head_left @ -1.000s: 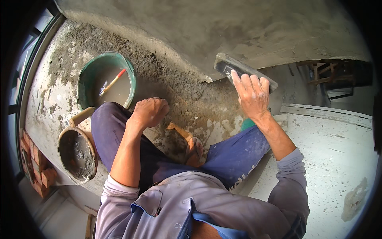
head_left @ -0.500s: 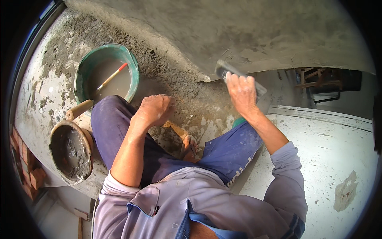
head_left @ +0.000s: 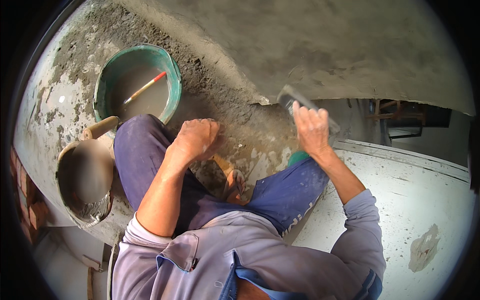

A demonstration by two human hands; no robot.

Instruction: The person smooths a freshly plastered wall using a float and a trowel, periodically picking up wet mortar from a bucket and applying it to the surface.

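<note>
My right hand (head_left: pixel 312 129) grips a plastering trowel (head_left: pixel 295 100), its long flat blade blurred by motion. The blade is just below the ragged lower edge of the grey plastered surface (head_left: pixel 320 55); I cannot tell whether they touch. My left hand (head_left: pixel 197 137) is a closed fist beside my left knee, its palm and inner fingers turned out of sight. Left of that knee stands a green bucket (head_left: pixel 176 82) of murky water, with a red-and-cream handled brush (head_left: pixel 145 88) leaning in it. A smaller bucket (head_left: pixel 61 172) holds wet mortar, partly blurred.
A wooden handle (head_left: pixel 102 127) lies between the buckets. Crumbly mortar (head_left: pixel 210 95) covers the floor along the wall's foot. At my right is a white paint-spotted surface (head_left: pixel 390 200). Bricks (head_left: pixel 30 205) lie far left; wooden pieces (head_left: pixel 395 112) show at the right back.
My right hand and the trowel have moved down and slightly right, away from the plastered surface. The left fist stays nearly where it was. The view has shifted slightly.
</note>
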